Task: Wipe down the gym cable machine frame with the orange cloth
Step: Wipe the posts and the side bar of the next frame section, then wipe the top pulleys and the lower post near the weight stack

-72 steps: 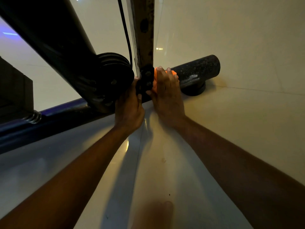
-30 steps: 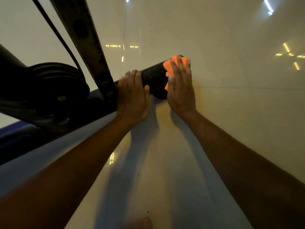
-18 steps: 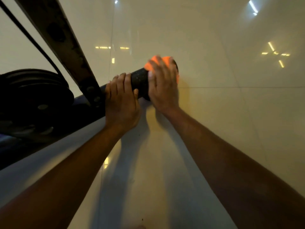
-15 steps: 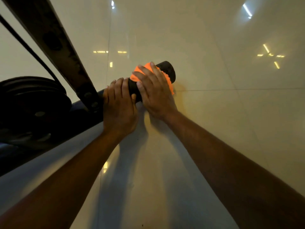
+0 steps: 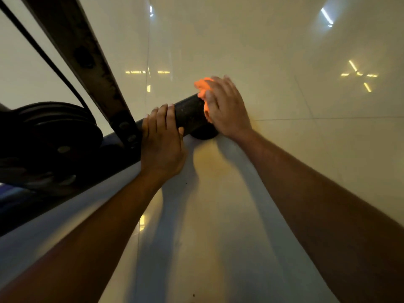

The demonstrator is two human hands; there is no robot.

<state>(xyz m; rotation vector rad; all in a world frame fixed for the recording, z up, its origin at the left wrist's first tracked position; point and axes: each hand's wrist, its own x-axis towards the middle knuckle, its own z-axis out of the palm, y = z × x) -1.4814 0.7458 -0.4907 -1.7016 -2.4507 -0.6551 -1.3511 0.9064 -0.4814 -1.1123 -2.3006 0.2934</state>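
The right hand [image 5: 227, 108] presses the orange cloth [image 5: 202, 88] against the far end of the black frame tube [image 5: 190, 110], its fingers fairly straight over the cloth. The left hand [image 5: 161, 141] grips the tube nearer the slanted post [image 5: 87, 62], fingers curled around it. A pulley [image 5: 54, 141] sits at left above the pale tiled floor [image 5: 306, 160].

right hand [image 5: 226, 110] pressing orange cloth [image 5: 202, 87] on frame tube [image 5: 189, 112], left hand [image 5: 161, 143] gripping tube
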